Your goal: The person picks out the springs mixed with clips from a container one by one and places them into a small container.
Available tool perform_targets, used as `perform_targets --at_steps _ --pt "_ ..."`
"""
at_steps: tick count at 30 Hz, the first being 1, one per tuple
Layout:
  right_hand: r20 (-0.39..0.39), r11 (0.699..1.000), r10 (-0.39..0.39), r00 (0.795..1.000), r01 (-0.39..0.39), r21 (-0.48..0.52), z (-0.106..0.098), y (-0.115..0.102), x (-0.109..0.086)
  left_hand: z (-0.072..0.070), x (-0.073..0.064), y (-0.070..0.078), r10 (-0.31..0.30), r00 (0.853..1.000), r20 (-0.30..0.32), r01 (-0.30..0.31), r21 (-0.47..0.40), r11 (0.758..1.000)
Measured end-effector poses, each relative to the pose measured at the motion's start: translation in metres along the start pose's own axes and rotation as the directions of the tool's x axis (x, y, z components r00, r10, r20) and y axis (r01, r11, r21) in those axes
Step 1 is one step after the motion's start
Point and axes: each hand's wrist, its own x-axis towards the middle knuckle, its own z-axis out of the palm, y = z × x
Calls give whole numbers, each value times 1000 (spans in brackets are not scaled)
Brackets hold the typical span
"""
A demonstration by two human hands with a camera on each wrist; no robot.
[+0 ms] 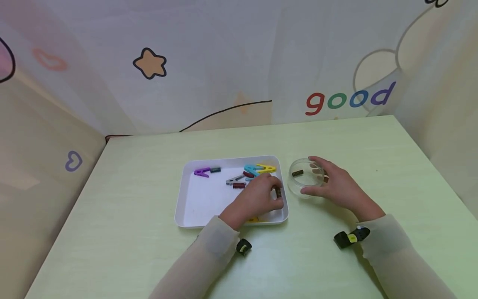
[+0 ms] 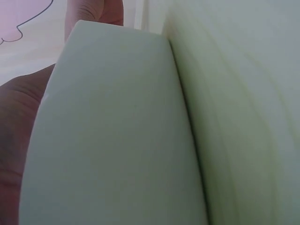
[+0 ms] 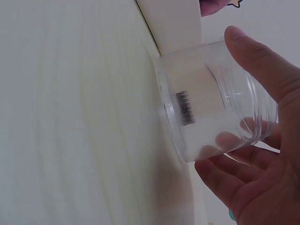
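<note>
My left hand (image 1: pixel 258 194) is over the right end of a white tray (image 1: pixel 201 211), pinching a small dark coil spring (image 1: pixel 278 192) between thumb and fingers. In the left wrist view the tray's side wall (image 2: pixel 112 126) hides most of that hand. A clear round jar (image 3: pixel 206 140) stands on the table close to the tray's right side. Thumb and fingers of my right hand (image 1: pixel 337 187) curl round the jar from the right. Inside at the bottom lies another dark spring (image 3: pixel 185 108), also seen from above in the head view.
The tray also holds a purple clip (image 1: pixel 202 172) beside a dark green spring (image 1: pixel 215 170), a grey clip (image 1: pixel 235 180), reddish-brown springs (image 1: pixel 239 186), and blue (image 1: pixel 252 169) and yellow (image 1: pixel 267 168) clips. A printed curtain (image 1: pixel 224 62) hangs behind the table (image 1: pixel 130 199).
</note>
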Motion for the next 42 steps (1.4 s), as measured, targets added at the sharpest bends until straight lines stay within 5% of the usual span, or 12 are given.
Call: perform_targets --at_steps 16,42 --pt "-15 1000 -19 1000 19 6 2 1 -1 -2 -1 5 -2 1000 -22 0 -105 994" --pt "-20 1000 -19 1000 19 -6 1 2 1 -10 12 17 31 992 -123 -46 -114 992"
